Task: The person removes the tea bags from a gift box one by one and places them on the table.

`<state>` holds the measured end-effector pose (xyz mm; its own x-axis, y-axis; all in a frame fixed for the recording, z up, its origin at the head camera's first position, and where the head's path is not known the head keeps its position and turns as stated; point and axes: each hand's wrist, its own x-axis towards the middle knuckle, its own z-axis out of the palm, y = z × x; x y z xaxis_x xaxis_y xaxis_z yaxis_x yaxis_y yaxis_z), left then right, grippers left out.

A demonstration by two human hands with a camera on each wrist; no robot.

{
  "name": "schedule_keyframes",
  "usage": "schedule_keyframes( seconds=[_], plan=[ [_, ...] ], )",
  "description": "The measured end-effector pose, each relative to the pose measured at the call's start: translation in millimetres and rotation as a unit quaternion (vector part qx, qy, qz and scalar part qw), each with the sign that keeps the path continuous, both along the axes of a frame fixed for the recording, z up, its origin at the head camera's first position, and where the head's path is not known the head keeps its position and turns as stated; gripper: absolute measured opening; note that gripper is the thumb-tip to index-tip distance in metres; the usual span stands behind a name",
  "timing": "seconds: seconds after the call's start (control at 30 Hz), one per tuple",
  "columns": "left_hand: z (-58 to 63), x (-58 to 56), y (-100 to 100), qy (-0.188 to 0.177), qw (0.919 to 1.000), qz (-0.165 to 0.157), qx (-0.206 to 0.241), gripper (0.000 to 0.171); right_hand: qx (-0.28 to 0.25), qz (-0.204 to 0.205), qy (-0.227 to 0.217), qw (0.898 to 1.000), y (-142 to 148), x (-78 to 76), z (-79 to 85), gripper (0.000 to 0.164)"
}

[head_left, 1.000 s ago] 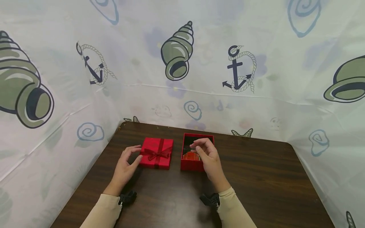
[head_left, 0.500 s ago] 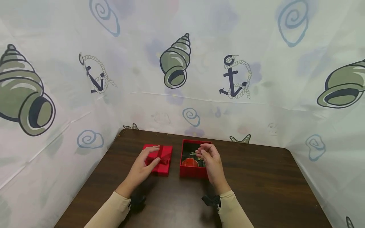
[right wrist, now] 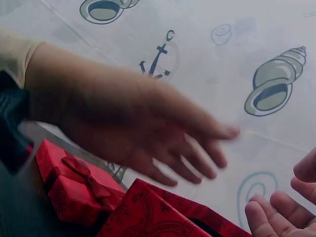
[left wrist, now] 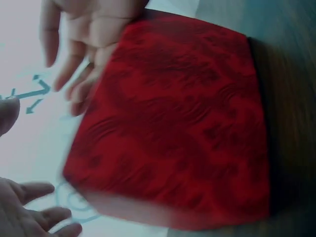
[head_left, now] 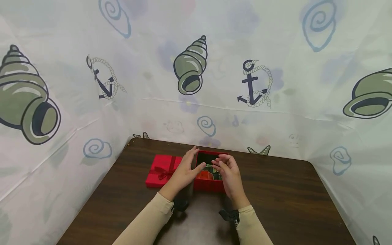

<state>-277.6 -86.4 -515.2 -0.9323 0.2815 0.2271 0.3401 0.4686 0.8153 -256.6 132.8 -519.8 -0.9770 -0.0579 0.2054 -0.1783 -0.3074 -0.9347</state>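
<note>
A red box [head_left: 209, 185], uncovered, stands on the table with an orange piece [head_left: 204, 175] and small green items [head_left: 215, 172] inside. My left hand [head_left: 182, 173], fingers extended and thumb apart, is over the gap between the box and the lid; in the right wrist view that left hand [right wrist: 123, 111] is blurred above the box. My right hand [head_left: 231, 173] overlaps the box's right side with loosely bent fingers and nothing visible in them. The left wrist view shows the box's patterned front [left wrist: 173, 118], with right fingers [left wrist: 74, 64] beside it.
Left of the box lies a red lid [head_left: 162, 165] with a ribbon bow [head_left: 162, 173]. Both stand on a dark brown wooden table [head_left: 275, 197]. A white curtain [head_left: 147, 115] printed with shells and anchors hangs behind and at the sides.
My left hand has moved right from beside the lid, across it, to the box's left side. The lid sits slightly farther left than half a second ago. My right hand stays over the box.
</note>
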Motion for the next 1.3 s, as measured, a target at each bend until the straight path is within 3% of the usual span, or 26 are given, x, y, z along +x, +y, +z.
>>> schedule_keyframes(
  seconds=[0.2, 0.37, 0.53, 0.83, 1.07, 1.3],
  plan=[
    [-19.3, -0.9, 19.8, -0.062, 0.9971, 0.014, -0.040, 0.108, 0.001, 0.008, -0.002, 1.000, -1.1, 1.4, -1.5, 0.040],
    [-28.4, -1.2, 29.0, -0.077, 0.9951, 0.031, -0.054, 0.119, 0.000, 0.015, -0.015, 1.000, -0.2, 2.9, 1.2, 0.040],
    [-27.7, -3.1, 32.3, -0.065, 0.9947, 0.041, -0.069, 0.132, -0.006, 0.022, -0.021, 1.000, 0.0, 2.8, 1.8, 0.043],
    [-25.8, -5.7, 31.4, -0.101, 0.9920, 0.017, -0.073, 0.146, -0.004, 0.033, -0.060, 0.998, 6.6, -4.3, 8.6, 0.045],
    [-26.0, -5.8, 30.6, -0.119, 0.9908, 0.010, -0.062, 0.149, 0.060, 0.078, -0.166, 0.981, 12.4, -20.9, 20.6, 0.047],
    [-28.5, -8.2, 31.1, -0.141, 0.9885, 0.013, -0.052, 0.149, 0.152, 0.109, -0.194, 0.963, 15.0, -50.8, 32.4, 0.045]
  ],
)
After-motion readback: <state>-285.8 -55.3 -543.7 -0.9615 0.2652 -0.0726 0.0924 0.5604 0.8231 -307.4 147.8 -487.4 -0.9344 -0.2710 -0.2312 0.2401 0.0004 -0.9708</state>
